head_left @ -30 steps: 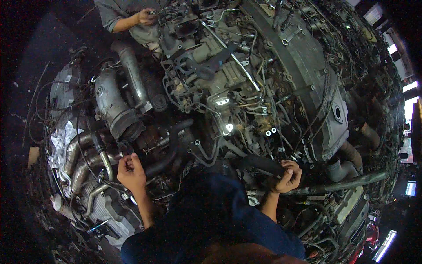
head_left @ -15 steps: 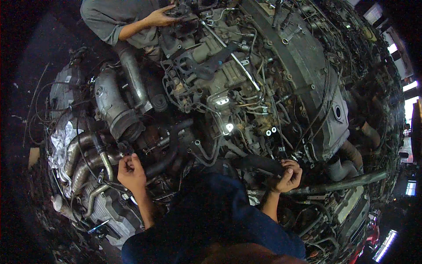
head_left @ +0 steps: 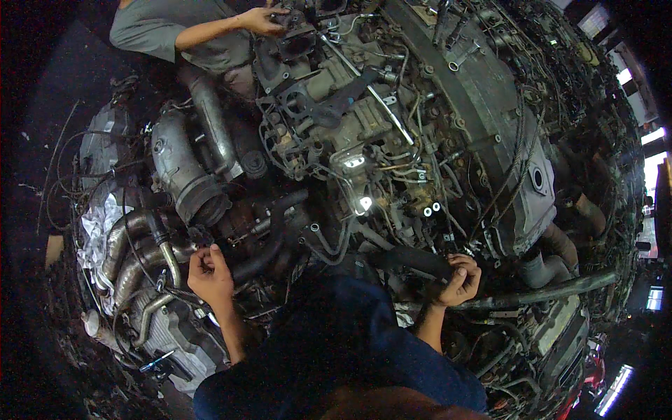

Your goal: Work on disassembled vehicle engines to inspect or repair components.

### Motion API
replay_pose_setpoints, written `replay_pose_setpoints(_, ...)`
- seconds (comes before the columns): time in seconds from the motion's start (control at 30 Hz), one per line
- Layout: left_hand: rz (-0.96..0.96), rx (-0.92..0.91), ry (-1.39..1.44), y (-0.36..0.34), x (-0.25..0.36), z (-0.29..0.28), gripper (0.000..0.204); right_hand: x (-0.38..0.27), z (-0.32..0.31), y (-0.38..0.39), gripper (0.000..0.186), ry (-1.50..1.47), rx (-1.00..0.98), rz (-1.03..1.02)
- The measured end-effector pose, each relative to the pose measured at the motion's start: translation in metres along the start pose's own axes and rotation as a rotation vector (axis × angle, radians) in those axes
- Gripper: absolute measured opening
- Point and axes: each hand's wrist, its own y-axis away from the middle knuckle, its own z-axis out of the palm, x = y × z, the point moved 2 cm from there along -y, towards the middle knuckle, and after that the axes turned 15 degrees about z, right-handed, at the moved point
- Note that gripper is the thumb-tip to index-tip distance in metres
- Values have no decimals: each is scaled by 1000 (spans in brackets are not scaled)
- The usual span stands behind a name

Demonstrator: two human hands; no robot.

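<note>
My left hand (head_left: 210,271) is closed, thumb against curled fingers, beside the end of a shiny curved metal pipe (head_left: 157,255). A small dark piece (head_left: 199,235) shows just past its fingertips; whether the fingers grip it I cannot tell. Off to the right, my right hand (head_left: 460,278) is also closed, fingers bent in toward the thumb, at the end of a thick black hose (head_left: 413,262). What those fingers hold, if anything, is hidden. A large engine (head_left: 364,115) with many thin metal lines lies beyond and between my hands.
Another person's hand (head_left: 262,22) touches a dark engine part at the far side. A long chrome bar (head_left: 389,112) lies across the engine. A big grey metal duct (head_left: 171,161) stands at left, near crumpled silvery plastic (head_left: 103,220). A long pipe (head_left: 542,294) runs at right.
The other person's hand and forearm have moved slightly up, and their body has shifted a little left. My own hands look unmoved.
</note>
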Motion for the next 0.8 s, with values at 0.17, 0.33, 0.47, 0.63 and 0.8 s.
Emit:
replay_pose_setpoints(0.17,3,4,-10,0,-1,-1,21,0,0,0,18,-2,-9,-4)
replay_pose_setpoints(0.33,25,-13,-36,0,-1,-2,22,3,-2,1,22,-16,-8,-21)
replay_pose_setpoints(0.47,44,-6,-29,-1,-1,-1,22,1,0,0,22,11,-8,-3)
replay_pose_setpoints(0.63,-6,-10,-11,0,-2,0,22,4,-1,-1,20,0,-21,8)
replay_pose_setpoints(0.8,-5,-12,-2,0,0,-1,21,6,-3,-2,23,12,-5,-28)
